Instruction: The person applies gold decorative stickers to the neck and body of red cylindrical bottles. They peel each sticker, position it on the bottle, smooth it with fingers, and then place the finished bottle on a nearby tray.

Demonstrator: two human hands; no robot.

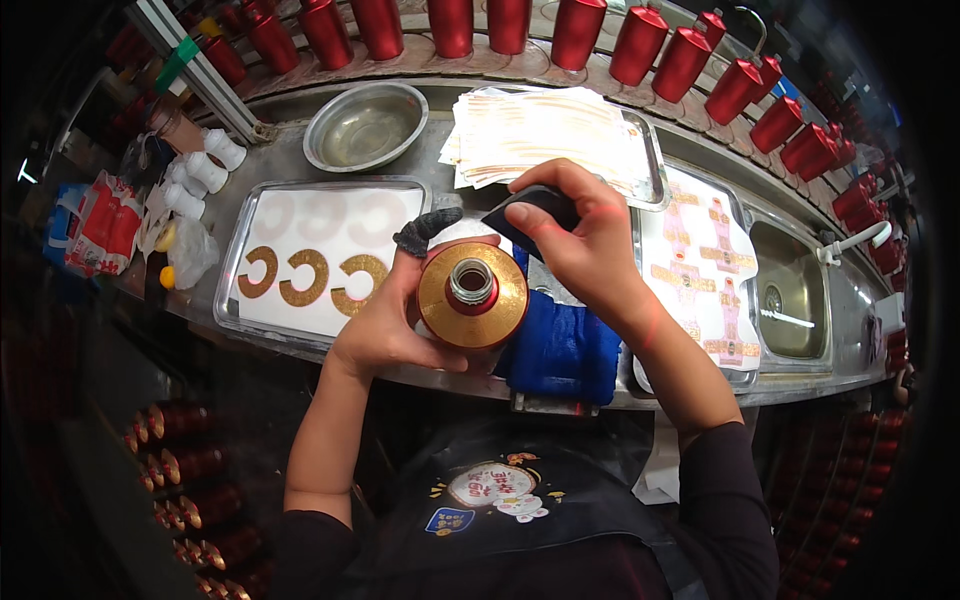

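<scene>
My left hand (385,325) is wrapped round the side of a red bottle with a gold shoulder (455,325), its open neck facing up toward me. A dark knitted finger cover (425,230) sits on one of that hand's fingers. Just beyond the bottle, my right hand (595,240) pinches a flat black scraper-like piece (540,212) between thumb and fingers. The piece is above the bottle's far right side; I cannot tell whether it touches. Below the right hand lies a folded blue cloth (565,355) at the bench's front edge.
To the left, a tray (228,285) holds a white sheet with gold C-shaped decals. A metal bowl (365,125) and a stack of papers (540,135) stand behind. Rightward are a decal tray (640,375) and a sink (790,340). Red bottles (452,28) line the back.
</scene>
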